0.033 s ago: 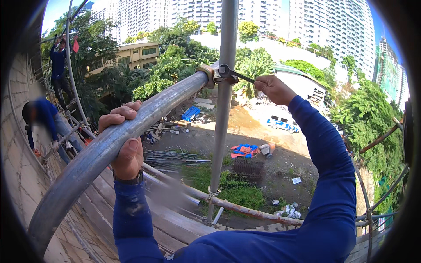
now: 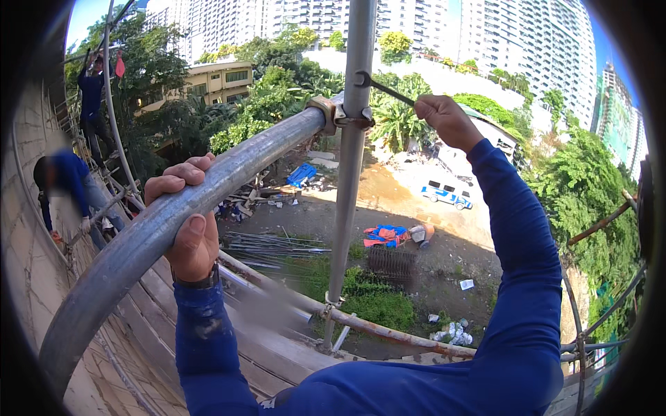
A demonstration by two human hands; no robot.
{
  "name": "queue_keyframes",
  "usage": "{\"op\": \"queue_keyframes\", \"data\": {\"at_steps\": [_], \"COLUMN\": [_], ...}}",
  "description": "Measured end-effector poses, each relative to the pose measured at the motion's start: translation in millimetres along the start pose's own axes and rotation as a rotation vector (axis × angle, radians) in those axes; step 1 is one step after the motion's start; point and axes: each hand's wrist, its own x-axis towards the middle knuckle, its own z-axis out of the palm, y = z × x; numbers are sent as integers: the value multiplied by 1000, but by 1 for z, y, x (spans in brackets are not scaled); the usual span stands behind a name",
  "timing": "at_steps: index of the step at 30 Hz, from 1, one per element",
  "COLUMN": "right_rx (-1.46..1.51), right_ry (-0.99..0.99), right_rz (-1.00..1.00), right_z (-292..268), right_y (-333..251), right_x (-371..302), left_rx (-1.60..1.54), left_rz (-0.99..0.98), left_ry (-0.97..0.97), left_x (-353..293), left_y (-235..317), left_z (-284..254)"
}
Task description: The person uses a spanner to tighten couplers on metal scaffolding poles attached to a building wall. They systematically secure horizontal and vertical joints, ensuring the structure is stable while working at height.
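My left hand (image 2: pixel 187 239) is wrapped round a thick grey scaffold pipe (image 2: pixel 243 154), thumb beneath and fingers over the top. This pipe runs from the lower left up to a scaffold clamp (image 2: pixel 338 116) on an upright scaffold pole (image 2: pixel 348 184). Closed on the handle of an open-end wrench (image 2: pixel 390 91), my right hand (image 2: pixel 444 119) is to the right of the pole. The wrench's jaw shows in front of the pole, above the clamp and apart from its bolt.
A rusty rail pipe (image 2: pixel 388 331) crosses below, beside plank decking (image 2: pixel 267 347). At the left, one co-worker (image 2: pixel 66 184) bends by the block wall (image 2: pixel 31 229); another (image 2: pixel 91 97) stands farther off. Far below lie a blue-and-white van (image 2: pixel 446 195), tarps (image 2: pixel 386 236) and metal bars (image 2: pixel 270 248).
The wrench has come off the clamp and moved up, my right hand rising slightly with it. My left hand has shifted a little down and left along the pipe.
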Motion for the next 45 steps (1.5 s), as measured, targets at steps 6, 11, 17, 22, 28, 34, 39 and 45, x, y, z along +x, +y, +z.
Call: {"op": "queue_keyframes", "data": {"at_steps": [6,11,17,22,28,34,39,45], "right_rx": [97,314,-52,327,-232,282,-79,68], "right_ry": [-62,77,-258,29,-207,124,-112,-57], "right_rz": [-65,-13,-39,58,-71,-7,25,30], "right_z": [38,2,70,23,78,77,74,118], "right_y": [0,-2,20,23,27,45,14,39], "right_x": [-1,14,-33,-19,-60,-41,-61,-90], "left_rx": [-26,26,7,23,7,2,13,-1], "left_rz": [-1,-50,-60,-78,-147,-179,-190,-211], "left_ry": [54,126,77,98,103,115,167,154], "left_x": [-17,-35,-59,-57,-77,-81,-104,-101], "left_y": [-9,-2,-2,-4,10,4,10,6], "left_z": [0,6,1,6,7,6,6,11]}}
